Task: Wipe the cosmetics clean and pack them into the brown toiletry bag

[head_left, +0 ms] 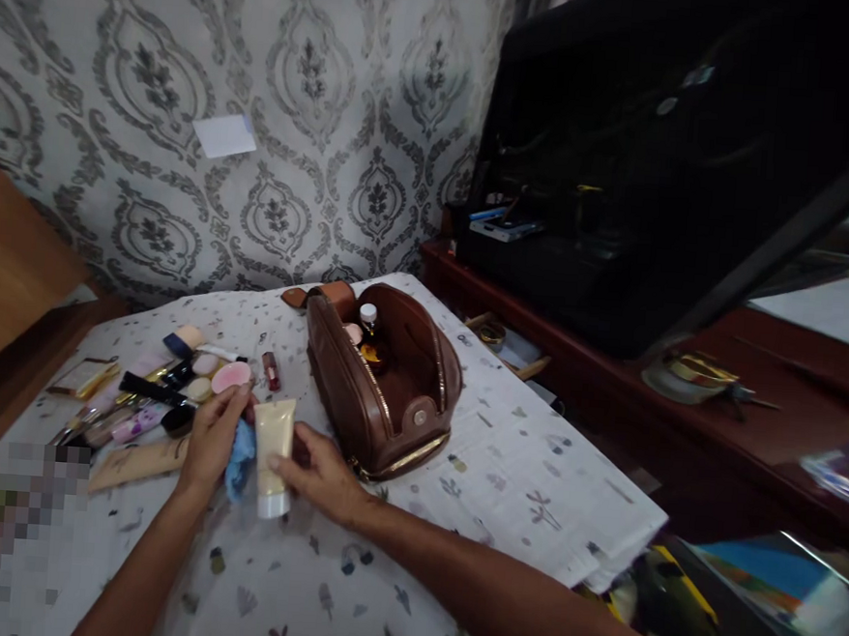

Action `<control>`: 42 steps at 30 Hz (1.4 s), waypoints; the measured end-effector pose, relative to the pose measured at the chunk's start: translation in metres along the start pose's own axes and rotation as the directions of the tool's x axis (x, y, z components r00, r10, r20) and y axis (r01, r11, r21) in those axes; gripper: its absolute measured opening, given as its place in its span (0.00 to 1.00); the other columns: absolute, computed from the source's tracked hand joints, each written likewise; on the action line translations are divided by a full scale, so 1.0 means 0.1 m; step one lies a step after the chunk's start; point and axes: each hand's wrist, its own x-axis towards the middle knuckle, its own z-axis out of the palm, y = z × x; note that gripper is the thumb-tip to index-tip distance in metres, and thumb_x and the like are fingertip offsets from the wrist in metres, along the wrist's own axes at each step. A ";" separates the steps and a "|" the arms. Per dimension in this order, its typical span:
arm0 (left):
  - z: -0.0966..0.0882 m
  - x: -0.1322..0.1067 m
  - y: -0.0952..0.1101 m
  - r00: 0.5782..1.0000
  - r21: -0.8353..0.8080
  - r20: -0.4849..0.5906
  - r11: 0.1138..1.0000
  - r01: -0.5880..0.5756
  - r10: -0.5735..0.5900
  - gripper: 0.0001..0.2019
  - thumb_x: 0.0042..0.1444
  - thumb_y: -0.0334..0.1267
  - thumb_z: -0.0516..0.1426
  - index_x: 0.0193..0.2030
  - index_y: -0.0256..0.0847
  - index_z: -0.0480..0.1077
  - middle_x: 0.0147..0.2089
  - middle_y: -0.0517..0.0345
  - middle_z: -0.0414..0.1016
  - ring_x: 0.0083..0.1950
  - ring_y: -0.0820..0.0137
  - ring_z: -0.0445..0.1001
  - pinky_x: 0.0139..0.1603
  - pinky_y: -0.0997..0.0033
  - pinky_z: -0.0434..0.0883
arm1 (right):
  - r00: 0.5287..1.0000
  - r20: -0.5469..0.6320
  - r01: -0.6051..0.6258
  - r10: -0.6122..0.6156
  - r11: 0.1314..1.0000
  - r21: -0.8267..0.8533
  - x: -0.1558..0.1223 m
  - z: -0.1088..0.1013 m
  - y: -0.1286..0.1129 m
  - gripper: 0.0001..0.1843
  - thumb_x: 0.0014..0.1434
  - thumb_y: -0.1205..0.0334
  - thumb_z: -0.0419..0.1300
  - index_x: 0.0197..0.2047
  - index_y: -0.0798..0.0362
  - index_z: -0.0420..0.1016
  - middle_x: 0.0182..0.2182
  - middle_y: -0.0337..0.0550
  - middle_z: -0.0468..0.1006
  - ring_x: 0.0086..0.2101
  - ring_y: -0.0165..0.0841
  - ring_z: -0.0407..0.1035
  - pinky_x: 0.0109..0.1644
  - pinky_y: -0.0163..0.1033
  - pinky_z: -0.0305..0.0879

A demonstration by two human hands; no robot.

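Note:
My right hand (324, 474) grips a cream-coloured squeeze tube (273, 453), its white cap pointing down. Bunched blue cloth (241, 460) hangs from the closed fingers of my left hand (214, 431), just beside the tube. A brown leather toiletry bag (351, 390) stands unzipped to the right of both hands. Inside it I see a white-capped bottle (368, 316) and an amber item (371, 355). Left of my hands lies a pile of cosmetics, with a pink round compact (231, 376), a black tube (154, 388) and a flat beige tube (139, 463). A small dark-red lipstick (270, 371) lies behind them.
All this rests on a patterned white cloth (529, 490) over a table against a wallpapered wall. A large black screen (654, 160) stands on a dark red desk (775, 391) at the right, where a drawer (510, 348) is partly pulled out. Brown wood (12, 280) borders the left.

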 end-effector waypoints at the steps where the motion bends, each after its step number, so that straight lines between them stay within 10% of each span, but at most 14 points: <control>1: -0.05 0.04 -0.01 0.996 0.140 0.009 0.986 -0.086 0.085 0.23 0.60 0.58 0.49 0.27 0.41 0.68 0.23 0.61 0.68 0.24 0.71 0.66 0.24 0.74 0.62 | 0.999 -0.039 -0.017 0.018 0.999 0.033 0.02 0.00 0.03 0.24 0.59 0.46 0.62 0.51 0.53 0.72 0.42 0.44 0.79 0.41 0.36 0.73 0.45 0.39 0.70; 6: -0.48 0.45 -0.14 0.990 0.599 -0.001 0.793 -0.111 0.140 0.14 0.61 0.45 0.50 0.37 0.42 0.74 0.38 0.50 0.77 0.40 0.61 0.74 0.40 0.68 0.67 | 0.991 -0.078 -0.097 0.110 0.984 0.149 0.06 0.00 0.10 0.32 0.60 0.48 0.62 0.63 0.51 0.60 0.45 0.47 0.79 0.41 0.37 0.76 0.45 0.43 0.72; 10: -0.73 0.90 -0.32 1.000 0.807 -0.028 0.590 0.022 0.002 0.11 0.63 0.36 0.51 0.40 0.38 0.75 0.47 0.40 0.77 0.52 0.53 0.73 0.47 0.60 0.68 | 0.990 -0.096 -0.090 0.102 0.989 0.118 0.03 0.01 0.07 0.37 0.61 0.47 0.60 0.67 0.51 0.51 0.46 0.49 0.78 0.43 0.38 0.76 0.47 0.45 0.72; 16: -0.76 1.38 -0.55 0.964 0.899 0.035 0.430 0.085 -0.263 0.16 0.63 0.43 0.59 0.55 0.38 0.70 0.55 0.50 0.73 0.53 0.61 0.74 0.53 0.52 0.74 | 0.983 -0.168 -0.081 0.073 0.996 -0.037 0.05 0.01 0.15 0.41 0.62 0.46 0.58 0.70 0.53 0.45 0.59 0.56 0.69 0.57 0.42 0.68 0.63 0.51 0.63; 20: -0.74 1.48 -0.60 0.950 0.875 0.027 0.466 0.128 -0.312 0.18 0.64 0.44 0.59 0.57 0.38 0.69 0.57 0.49 0.72 0.53 0.61 0.74 0.52 0.52 0.75 | 0.964 -0.242 -0.120 0.108 0.992 -0.034 0.07 0.02 0.22 0.44 0.63 0.45 0.57 0.72 0.52 0.41 0.64 0.58 0.64 0.57 0.43 0.67 0.64 0.53 0.62; 25: -0.89 1.43 -0.51 0.970 0.765 -0.022 0.621 0.173 -0.242 0.14 0.55 0.40 0.65 0.45 0.36 0.74 0.51 0.47 0.77 0.56 0.53 0.74 0.56 0.49 0.70 | 0.965 -0.231 -0.126 0.123 0.992 -0.001 0.08 0.04 0.21 0.47 0.62 0.47 0.58 0.74 0.49 0.36 0.59 0.58 0.66 0.35 0.34 0.74 0.44 0.48 0.76; 32: -1.10 1.19 -0.10 0.993 0.262 -0.105 0.961 0.088 -0.062 0.26 0.44 0.52 0.65 0.47 0.38 0.72 0.46 0.50 0.79 0.48 0.57 0.76 0.45 0.63 0.73 | 0.971 -0.238 -0.028 -0.006 0.990 -0.139 0.05 0.03 0.15 0.25 0.62 0.53 0.58 0.60 0.50 0.65 0.48 0.50 0.71 0.37 0.33 0.70 0.38 0.39 0.73; 42: -0.18 0.03 0.05 0.986 -0.323 0.074 0.932 0.165 -0.148 0.29 0.43 0.59 0.65 0.43 0.37 0.75 0.30 0.58 0.77 0.25 0.71 0.71 0.26 0.71 0.70 | 0.998 -0.003 -0.060 0.062 0.976 0.209 0.05 0.12 0.01 0.27 0.59 0.41 0.60 0.53 0.51 0.68 0.38 0.44 0.75 0.31 0.34 0.75 0.25 0.33 0.66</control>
